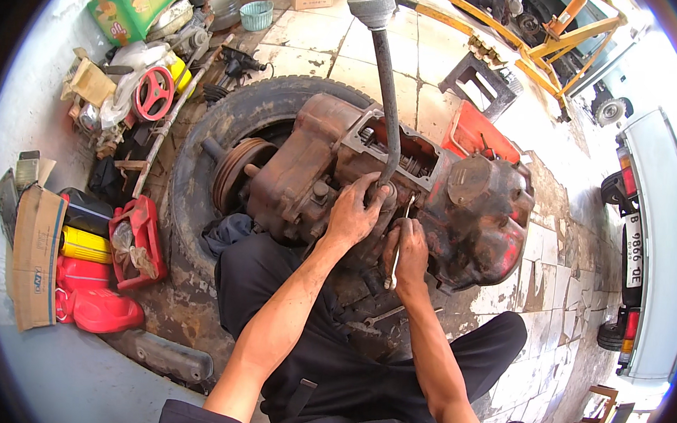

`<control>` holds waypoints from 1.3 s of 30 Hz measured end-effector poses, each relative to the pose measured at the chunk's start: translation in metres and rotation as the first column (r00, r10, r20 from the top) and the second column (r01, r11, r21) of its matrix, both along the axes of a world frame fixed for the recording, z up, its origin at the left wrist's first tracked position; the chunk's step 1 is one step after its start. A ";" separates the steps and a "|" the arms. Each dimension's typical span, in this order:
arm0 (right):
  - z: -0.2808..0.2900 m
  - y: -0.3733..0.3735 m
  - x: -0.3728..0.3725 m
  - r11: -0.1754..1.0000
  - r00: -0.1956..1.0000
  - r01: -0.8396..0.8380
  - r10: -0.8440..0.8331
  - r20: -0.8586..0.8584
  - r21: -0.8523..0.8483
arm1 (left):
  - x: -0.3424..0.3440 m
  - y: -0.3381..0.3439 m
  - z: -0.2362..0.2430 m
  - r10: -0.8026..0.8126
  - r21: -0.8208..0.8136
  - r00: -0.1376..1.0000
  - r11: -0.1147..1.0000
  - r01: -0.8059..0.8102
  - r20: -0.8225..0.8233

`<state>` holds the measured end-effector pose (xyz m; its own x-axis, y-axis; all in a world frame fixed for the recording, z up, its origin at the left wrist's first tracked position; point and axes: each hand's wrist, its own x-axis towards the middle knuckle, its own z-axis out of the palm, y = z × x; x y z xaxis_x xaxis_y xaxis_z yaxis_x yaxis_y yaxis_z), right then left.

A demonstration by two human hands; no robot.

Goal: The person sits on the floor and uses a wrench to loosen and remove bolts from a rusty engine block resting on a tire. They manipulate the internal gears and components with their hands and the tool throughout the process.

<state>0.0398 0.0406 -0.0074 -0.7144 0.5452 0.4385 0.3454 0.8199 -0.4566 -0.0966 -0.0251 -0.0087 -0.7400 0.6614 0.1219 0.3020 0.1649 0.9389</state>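
Note:
A greasy gearbox-like machine casing (303, 163), brown and partly red, lies in front of me, its upper cavity open and showing gears inside. A long bent metal lever (387, 90) with a wide round head rises from its near side. My left hand (352, 214) is closed around the lever's foot, thumb and fingers pressed at the round joint there. Just right of it, my right hand (407, 254) grips a slim metal wrench (393, 277), held nearly upright against the casing. The wrench's upper tip meets the casing, but what it touches is too small to tell.
Under the casing lies a large tyre (194, 164). Another wrench (385, 315) rests on the floor by my legs. Red containers (104, 309) and a cardboard piece (37, 259) stand left. Beyond are a red tray (475, 131), a black stool (482, 84) and a yellow hoist (545, 69). A vehicle (658, 246) stands right.

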 end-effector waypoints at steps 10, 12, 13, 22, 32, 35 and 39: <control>0.030 0.031 -0.020 0.989 0.985 -0.126 0.115 -0.126 -0.082 | -0.002 -0.006 -0.001 0.015 0.014 1.000 1.000 -0.015 -0.023; 0.043 0.090 -0.028 0.920 0.990 0.028 0.027 0.135 -0.390 | 0.004 -0.001 -0.001 0.013 0.010 0.999 1.000 -0.012 -0.031; 0.052 0.097 -0.036 0.956 0.964 -0.100 0.161 0.210 -0.276 | 0.002 -0.001 -0.002 0.020 0.008 0.999 1.000 -0.019 -0.032; 0.077 0.090 -0.075 0.958 0.864 0.159 -0.020 0.503 -0.237 | 0.005 0.000 0.003 -0.002 0.027 1.000 1.000 0.001 0.016; 0.004 -0.006 0.007 0.999 0.998 -0.028 0.026 0.058 0.035 | 0.003 0.001 -0.001 0.038 0.035 0.998 0.999 -0.036 -0.049; -0.012 -0.008 0.009 0.999 0.999 -0.027 0.026 0.033 0.029 | 0.004 0.001 -0.001 0.042 0.046 0.998 0.998 -0.039 -0.056; -0.018 -0.006 0.004 0.999 1.000 -0.007 0.006 0.027 0.045 | 0.002 0.000 0.000 0.037 0.059 0.999 0.998 -0.035 -0.038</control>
<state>0.0435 0.0349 -0.0250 -0.7299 0.5206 0.4429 0.3514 0.8416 -0.4101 -0.0944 -0.0251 -0.0083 -0.7572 0.6255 0.1882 0.3330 0.1218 0.9350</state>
